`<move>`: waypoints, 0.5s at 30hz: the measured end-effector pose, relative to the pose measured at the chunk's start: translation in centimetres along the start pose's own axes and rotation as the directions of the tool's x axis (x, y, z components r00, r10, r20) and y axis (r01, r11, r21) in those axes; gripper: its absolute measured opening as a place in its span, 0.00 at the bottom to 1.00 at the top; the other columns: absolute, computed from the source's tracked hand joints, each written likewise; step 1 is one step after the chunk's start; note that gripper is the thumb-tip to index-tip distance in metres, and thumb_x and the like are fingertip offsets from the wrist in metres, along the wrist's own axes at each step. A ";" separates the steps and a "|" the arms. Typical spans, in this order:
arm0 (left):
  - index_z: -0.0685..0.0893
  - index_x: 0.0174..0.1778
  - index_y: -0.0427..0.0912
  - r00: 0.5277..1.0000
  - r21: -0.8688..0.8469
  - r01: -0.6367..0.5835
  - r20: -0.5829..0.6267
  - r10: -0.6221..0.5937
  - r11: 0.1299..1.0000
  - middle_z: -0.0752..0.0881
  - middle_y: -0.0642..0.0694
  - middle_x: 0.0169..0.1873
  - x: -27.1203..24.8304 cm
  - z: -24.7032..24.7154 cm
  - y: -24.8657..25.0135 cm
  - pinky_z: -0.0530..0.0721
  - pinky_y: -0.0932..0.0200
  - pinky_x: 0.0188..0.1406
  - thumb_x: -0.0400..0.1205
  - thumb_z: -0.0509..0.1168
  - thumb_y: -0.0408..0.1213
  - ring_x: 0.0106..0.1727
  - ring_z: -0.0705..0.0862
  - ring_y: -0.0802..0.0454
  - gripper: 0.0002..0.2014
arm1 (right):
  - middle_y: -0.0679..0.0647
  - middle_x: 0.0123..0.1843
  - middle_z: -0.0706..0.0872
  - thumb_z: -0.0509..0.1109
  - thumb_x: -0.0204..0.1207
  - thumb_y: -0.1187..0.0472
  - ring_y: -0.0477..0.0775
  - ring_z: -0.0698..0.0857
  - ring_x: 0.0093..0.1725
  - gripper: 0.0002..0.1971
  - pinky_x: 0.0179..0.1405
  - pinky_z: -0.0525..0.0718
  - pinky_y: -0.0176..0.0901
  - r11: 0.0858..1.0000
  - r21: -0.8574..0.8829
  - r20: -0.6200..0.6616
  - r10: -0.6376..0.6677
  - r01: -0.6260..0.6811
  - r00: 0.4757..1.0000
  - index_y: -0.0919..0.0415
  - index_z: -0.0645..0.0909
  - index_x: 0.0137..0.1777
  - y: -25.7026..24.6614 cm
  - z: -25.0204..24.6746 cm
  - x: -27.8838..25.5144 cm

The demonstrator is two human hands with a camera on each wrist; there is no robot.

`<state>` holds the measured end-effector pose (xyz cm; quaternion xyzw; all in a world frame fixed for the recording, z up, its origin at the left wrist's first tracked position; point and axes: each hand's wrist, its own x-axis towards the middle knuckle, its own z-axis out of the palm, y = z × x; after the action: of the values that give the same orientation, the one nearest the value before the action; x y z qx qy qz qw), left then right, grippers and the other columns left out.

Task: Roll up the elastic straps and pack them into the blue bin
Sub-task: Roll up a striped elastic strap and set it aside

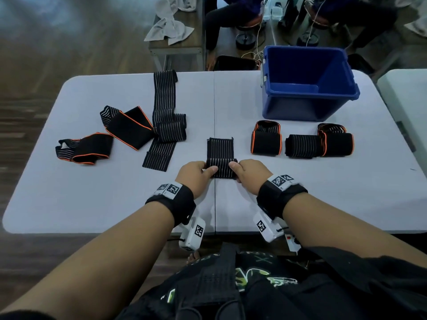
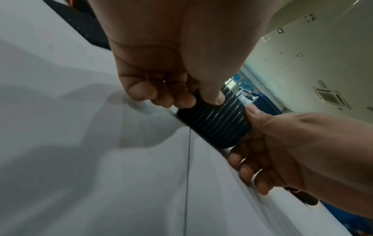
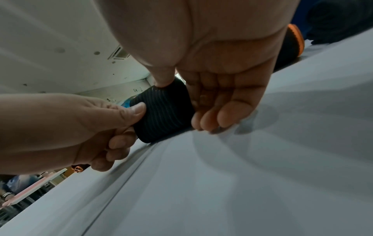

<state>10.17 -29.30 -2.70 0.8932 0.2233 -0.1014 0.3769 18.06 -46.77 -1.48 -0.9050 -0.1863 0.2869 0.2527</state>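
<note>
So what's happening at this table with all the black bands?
A person is rolling a striped strap with the left hand and right hand; a short tail remains flat. Three rolled straps wait beside the blue bin, which looks empty. Unrolled straps lie left.

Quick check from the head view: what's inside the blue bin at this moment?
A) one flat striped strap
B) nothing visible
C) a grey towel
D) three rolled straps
B: the blue bin shows only its bare floor, while the rolled straps lie on the table in front of it.
</note>
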 end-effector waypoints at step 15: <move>0.74 0.26 0.41 0.977 0.176 0.205 0.017 -0.211 0.963 0.80 0.44 0.25 0.8 0.0 1.5 0.76 0.53 0.32 0.84 0.64 0.61 0.32 0.80 0.44 0.29 | 0.54 0.31 0.79 0.66 0.82 0.44 0.57 0.81 0.34 0.23 0.26 0.71 0.44 0.989 -0.029 -0.070 0.145 -0.148 0.987 0.60 0.74 0.32 -1.4 0.4 1.3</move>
<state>11.58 -29.98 -2.05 0.8923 0.2995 -0.1752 0.2887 18.48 -44.90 -1.56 -0.9296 -0.1155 0.2707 0.2217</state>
